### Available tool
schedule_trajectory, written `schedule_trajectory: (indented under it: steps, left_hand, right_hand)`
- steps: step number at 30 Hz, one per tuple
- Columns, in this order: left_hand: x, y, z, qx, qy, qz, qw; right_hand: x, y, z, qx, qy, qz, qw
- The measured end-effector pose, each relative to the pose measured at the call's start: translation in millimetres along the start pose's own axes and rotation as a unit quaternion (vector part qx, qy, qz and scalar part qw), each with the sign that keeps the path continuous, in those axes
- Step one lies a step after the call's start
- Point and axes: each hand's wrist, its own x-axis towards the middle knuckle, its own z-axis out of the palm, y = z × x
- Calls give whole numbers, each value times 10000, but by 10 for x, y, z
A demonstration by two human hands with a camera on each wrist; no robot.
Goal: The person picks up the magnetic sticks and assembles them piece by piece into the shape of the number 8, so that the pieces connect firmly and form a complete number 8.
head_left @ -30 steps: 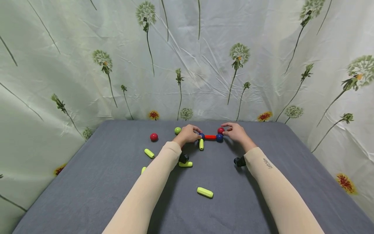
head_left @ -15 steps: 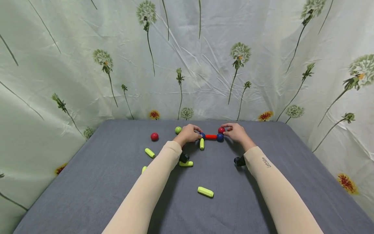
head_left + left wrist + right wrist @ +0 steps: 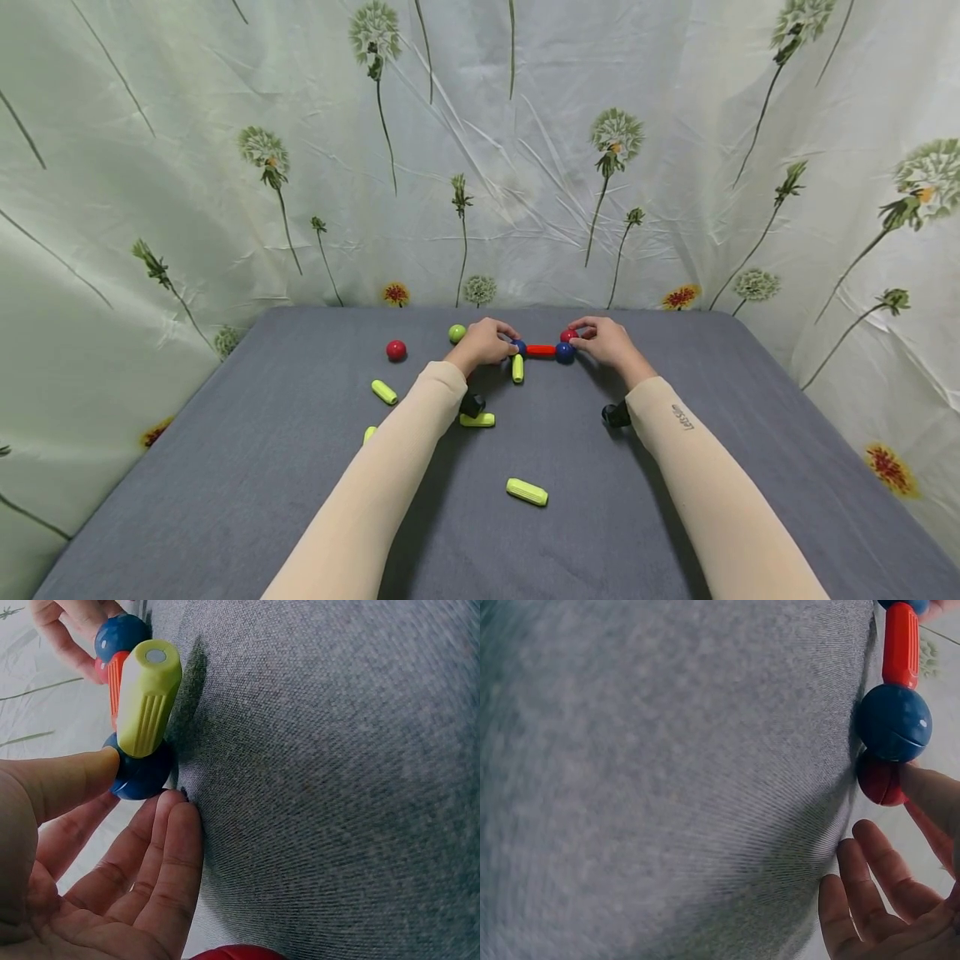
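My left hand [image 3: 486,341] pinches a blue ball [image 3: 142,776] between thumb and fingers at the far part of the table. A yellow-green magnetic rod [image 3: 150,701] with a silvery end joins that ball and points back toward me. From the same ball a red rod [image 3: 541,351] runs right to a second blue ball [image 3: 565,353]. My right hand [image 3: 606,342] pinches a red ball [image 3: 882,780] right behind the second blue ball; its other fingers are spread. The red ball is partly hidden by the fingers in the head view.
A red ball [image 3: 396,351] and a green ball [image 3: 457,334] lie left of my left hand. Loose yellow-green rods lie nearer me, including a front rod [image 3: 527,492], a left rod [image 3: 384,392] and a rod by my left wrist [image 3: 477,421]. A flowered curtain [image 3: 525,208] hangs behind the grey table [image 3: 247,467].
The right hand's red ball has shifted very slightly toward me, with the fingers covering more of it. The left hand and the joined pieces keep their place.
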Motion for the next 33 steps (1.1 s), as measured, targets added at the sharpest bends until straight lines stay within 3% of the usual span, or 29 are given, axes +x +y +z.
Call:
schedule_trajectory:
  steps: [33]
  left_hand:
    - [17, -7, 3, 149, 15, 44, 9999]
  right_hand:
    - [-6, 25, 34, 247, 120, 161, 9995]
